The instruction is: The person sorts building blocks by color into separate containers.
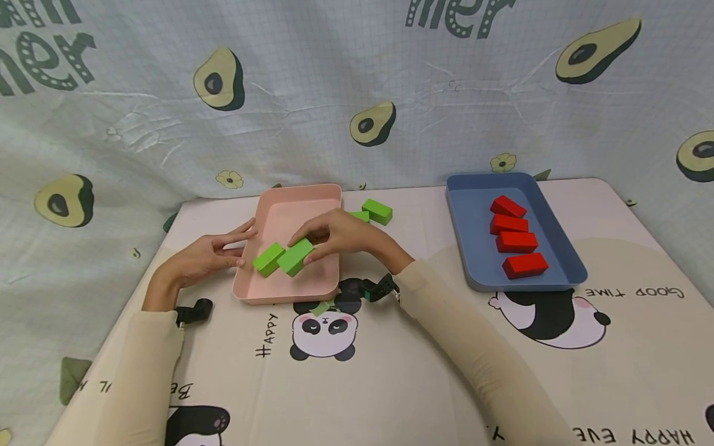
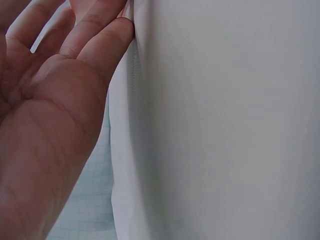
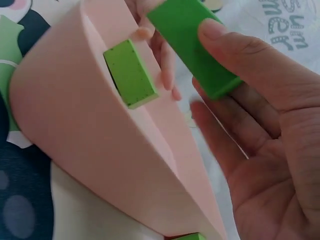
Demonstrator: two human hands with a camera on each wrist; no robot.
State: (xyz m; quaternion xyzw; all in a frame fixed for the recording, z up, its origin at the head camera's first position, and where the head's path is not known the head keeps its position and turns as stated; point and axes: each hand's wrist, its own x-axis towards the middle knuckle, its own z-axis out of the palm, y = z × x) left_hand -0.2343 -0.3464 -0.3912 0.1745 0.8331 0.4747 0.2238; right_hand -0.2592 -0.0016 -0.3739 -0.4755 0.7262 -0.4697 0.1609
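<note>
Over the pink tray (image 1: 301,292), my right hand (image 1: 341,233) pinches a green block (image 1: 295,257) between thumb and fingers. In the right wrist view the held green block (image 3: 195,47) is clear of the tray's rim. Another green block (image 1: 268,260) lies inside the tray, just left of the held one. My left hand (image 1: 203,255) touches the tray's left rim with its fingers fairly straight. The left wrist view shows this left hand (image 2: 55,95) against pale cloth. Behind my right hand, a green block (image 1: 377,212) and a partly hidden green block (image 1: 360,215) lie on the table.
A blue tray (image 1: 463,248) stands on the right, with several red blocks (image 1: 516,242) lined up inside it. The table (image 1: 401,371) has a printed panda cloth. An avocado-patterned curtain (image 1: 312,80) hangs behind and along the left side.
</note>
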